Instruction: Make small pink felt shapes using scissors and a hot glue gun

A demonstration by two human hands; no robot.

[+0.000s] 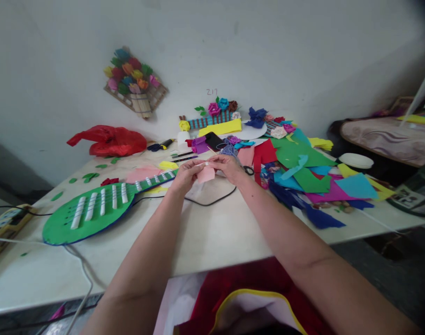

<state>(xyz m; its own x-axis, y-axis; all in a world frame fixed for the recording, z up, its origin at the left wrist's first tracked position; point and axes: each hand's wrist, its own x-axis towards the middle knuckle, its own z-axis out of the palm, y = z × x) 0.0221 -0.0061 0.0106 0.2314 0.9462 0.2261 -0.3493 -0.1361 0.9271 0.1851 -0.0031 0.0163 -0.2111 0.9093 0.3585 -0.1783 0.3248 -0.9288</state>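
Observation:
Between my two hands, above the middle of the table, is a small piece of pink paper (pixel 205 175). My left hand (pixel 188 174) pinches its left side. My right hand (pixel 224 166) has its fingertips closed on the upper right edge, where a small white bit shows; I cannot tell what that is. A green guitar-shaped board (pixel 107 223) with white rolled strips lies to the left, its neck reaching close to my left hand. Black-handled scissors (pixel 248 170) lie just right of my right hand.
Coloured paper sheets (pixel 296 153) are heaped on the right. A red plastic bag (pixel 118 142) lies at the back left, and a yellow strip (pixel 219 128) at the back. A black cable (pixel 208 204) crosses the table (pixel 215 232). A yellow power strip (pixel 10 223) sits at the left edge.

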